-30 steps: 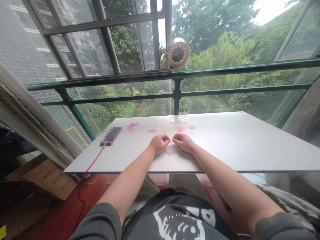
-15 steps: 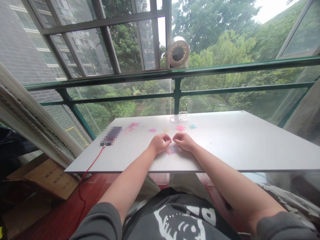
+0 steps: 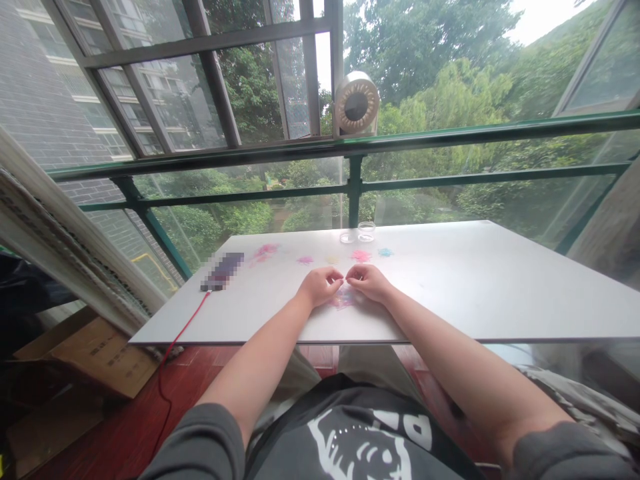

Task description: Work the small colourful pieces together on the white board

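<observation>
My left hand (image 3: pixel 318 285) and my right hand (image 3: pixel 367 281) rest close together on the white table (image 3: pixel 475 280), fingertips almost touching. Both are curled in a pinch; what they pinch is too small to make out. Just below and between them lies a small pile of pinkish, mixed-colour bits (image 3: pixel 343 300). Farther back on the table lie small coloured piles: a pink pile (image 3: pixel 265 251), a magenta one (image 3: pixel 305 260), another pink pile (image 3: pixel 361 256) and a blue one (image 3: pixel 385 253).
Two small clear round containers (image 3: pixel 366 231) stand at the table's far edge. A blurred dark device (image 3: pixel 223 271) with a red cable (image 3: pixel 177 337) lies at the left. Cardboard boxes (image 3: pixel 95 357) sit on the floor at the left. A green railing (image 3: pixel 350 150) and windows lie beyond.
Both hands have stayed pinched together over the pile, shifting only slightly away from me. Nothing else has moved.
</observation>
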`<state>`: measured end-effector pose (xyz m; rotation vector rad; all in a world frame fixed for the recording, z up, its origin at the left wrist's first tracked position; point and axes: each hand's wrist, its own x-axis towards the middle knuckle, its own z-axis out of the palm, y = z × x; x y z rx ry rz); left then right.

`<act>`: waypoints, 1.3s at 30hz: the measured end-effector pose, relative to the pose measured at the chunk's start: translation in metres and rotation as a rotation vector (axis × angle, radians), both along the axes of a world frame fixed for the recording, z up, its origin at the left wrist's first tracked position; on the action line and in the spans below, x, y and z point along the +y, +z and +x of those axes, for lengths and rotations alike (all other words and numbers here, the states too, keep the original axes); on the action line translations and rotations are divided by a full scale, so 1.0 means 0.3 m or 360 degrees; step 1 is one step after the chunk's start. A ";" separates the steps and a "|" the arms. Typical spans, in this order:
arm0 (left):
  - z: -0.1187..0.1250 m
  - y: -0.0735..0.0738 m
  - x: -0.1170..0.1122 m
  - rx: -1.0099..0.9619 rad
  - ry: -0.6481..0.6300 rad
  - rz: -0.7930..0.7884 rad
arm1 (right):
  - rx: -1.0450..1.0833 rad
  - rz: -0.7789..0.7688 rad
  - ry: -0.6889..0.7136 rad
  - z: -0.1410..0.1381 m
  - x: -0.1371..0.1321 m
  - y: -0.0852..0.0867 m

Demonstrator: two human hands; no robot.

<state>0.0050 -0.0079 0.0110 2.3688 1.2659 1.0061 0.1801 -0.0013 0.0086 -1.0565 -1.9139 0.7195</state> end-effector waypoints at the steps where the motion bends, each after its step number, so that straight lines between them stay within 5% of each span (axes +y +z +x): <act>1: 0.000 0.001 -0.001 0.0000 0.0005 -0.0011 | -0.0001 0.0000 0.0001 0.001 0.001 -0.001; 18: 0.007 -0.010 0.008 0.0079 0.0017 0.0021 | -0.0096 0.0078 -0.0064 0.000 0.009 -0.010; 28: 0.009 -0.002 0.011 -0.0015 -0.0008 0.0017 | 0.0022 0.0129 -0.0438 0.014 0.048 -0.034; 34: 0.007 -0.006 0.005 0.0000 0.0002 0.0009 | -0.0149 0.0184 -0.0145 -0.006 0.011 -0.021; 39: 0.006 -0.005 0.001 -0.0017 -0.0007 -0.0003 | -0.0188 0.0196 -0.0126 -0.008 0.005 -0.017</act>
